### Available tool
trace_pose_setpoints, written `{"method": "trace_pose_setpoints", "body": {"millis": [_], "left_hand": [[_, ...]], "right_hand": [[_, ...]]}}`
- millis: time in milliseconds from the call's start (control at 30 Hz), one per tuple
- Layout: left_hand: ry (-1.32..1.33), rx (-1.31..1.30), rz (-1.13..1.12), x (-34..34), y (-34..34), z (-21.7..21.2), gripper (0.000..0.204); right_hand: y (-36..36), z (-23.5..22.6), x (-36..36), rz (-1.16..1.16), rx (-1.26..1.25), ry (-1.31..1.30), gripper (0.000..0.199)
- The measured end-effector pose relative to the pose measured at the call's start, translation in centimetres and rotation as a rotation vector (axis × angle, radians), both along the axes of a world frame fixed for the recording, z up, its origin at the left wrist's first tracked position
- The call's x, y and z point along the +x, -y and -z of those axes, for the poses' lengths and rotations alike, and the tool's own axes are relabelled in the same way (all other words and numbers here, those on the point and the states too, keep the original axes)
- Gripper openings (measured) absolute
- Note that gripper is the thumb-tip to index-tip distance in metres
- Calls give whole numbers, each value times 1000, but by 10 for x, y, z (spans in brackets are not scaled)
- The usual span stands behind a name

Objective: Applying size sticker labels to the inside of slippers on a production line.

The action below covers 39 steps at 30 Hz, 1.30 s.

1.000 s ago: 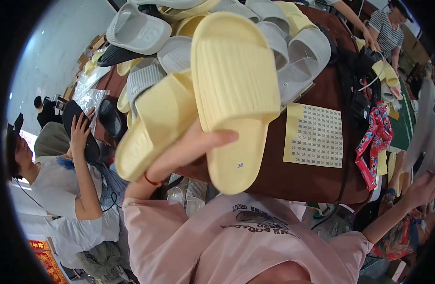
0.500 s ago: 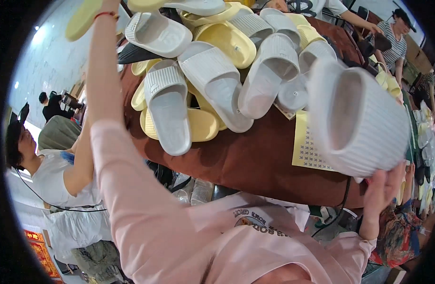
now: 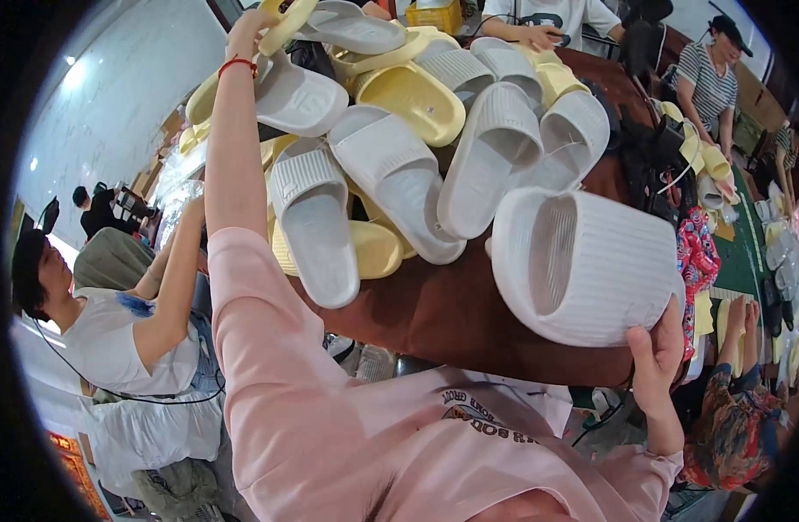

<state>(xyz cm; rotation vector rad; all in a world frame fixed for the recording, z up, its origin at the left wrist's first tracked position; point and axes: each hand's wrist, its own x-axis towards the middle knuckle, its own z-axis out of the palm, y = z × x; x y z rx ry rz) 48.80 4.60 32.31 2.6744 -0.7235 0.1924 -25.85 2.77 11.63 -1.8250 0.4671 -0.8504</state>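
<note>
Head view shows your right hand (image 3: 656,370) with fingers closed on the white slipper (image 3: 582,265) above the bench (image 3: 434,317) edge; it looks light, soft foam, so grip its thick sole, while your left hand (image 3: 247,30) holds a yellow slipper (image 3: 286,22).

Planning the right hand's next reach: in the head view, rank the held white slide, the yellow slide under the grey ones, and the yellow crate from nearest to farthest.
From the right hand:
1. White slide, gripped in it, lower right.
2. Yellow slide, mid-table, left of it.
3. Yellow crate, far table edge, top.
</note>
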Motion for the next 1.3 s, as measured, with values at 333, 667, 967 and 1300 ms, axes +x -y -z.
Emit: {"method": "trace_pose_setpoints", "body": {"millis": [333,667,967,1300], "left_hand": [[803,-342,66,-112,-25,9,49],[-314,-607,1046,-433,-47,167,66],[-250,-598,973,-438,-14,253,88],[152,-609,895,-456,2,239,84]], "right_hand": [[5,-14,13,251,214,521,61],[19,-18,110,-161,10,389,54],[92,5,105,-284,-13,-78,36],[167,38,61,-163,-200,-564,72]]}}
